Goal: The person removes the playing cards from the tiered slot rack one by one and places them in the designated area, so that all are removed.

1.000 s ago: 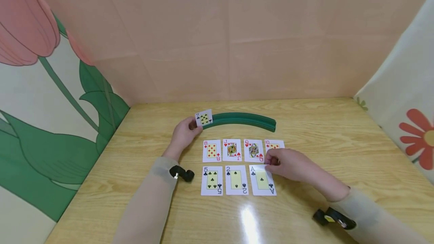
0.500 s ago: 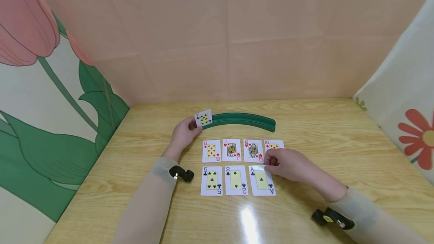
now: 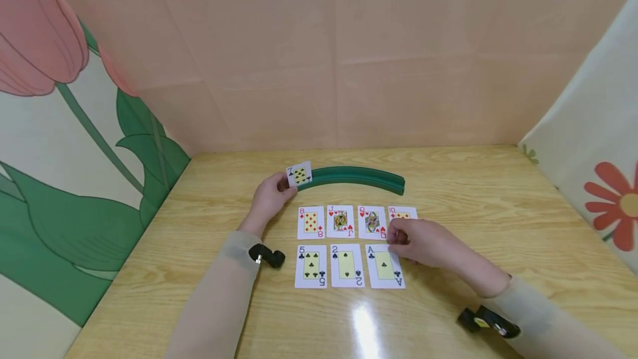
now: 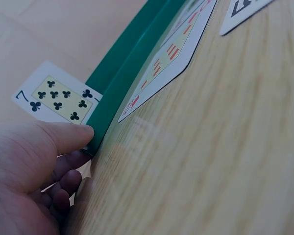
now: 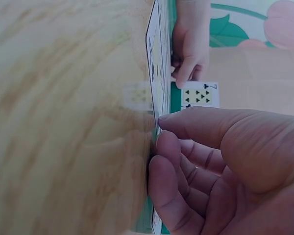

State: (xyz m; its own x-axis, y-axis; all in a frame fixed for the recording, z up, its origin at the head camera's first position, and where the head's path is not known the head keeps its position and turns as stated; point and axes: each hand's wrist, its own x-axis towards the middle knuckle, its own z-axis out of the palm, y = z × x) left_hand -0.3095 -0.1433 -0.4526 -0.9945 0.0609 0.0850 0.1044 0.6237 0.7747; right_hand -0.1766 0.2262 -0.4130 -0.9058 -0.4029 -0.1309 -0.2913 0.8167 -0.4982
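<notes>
A curved green card holder (image 3: 356, 174) stands at the back of the table, and the seven of clubs (image 3: 299, 173) leans tilted in its left end. My left hand (image 3: 269, 199) grips that end, thumb (image 4: 71, 137) on the front beside the card's lower edge; the other fingers are partly hidden. In front lies the ace of clubs (image 3: 385, 267), slightly turned. My right hand (image 3: 428, 242) pinches its upper right corner between thumb (image 5: 186, 122) and index finger. Left of the ace lie the two of spades (image 3: 347, 266) and the five of clubs (image 3: 311, 267).
Behind these, a row holds the eight of diamonds (image 3: 311, 222), jack of hearts (image 3: 340, 221), queen of hearts (image 3: 372, 222) and ten of diamonds (image 3: 402, 213), which my right hand partly covers. A pink backdrop (image 3: 339, 71) borders the wooden table (image 3: 478, 181) at the back.
</notes>
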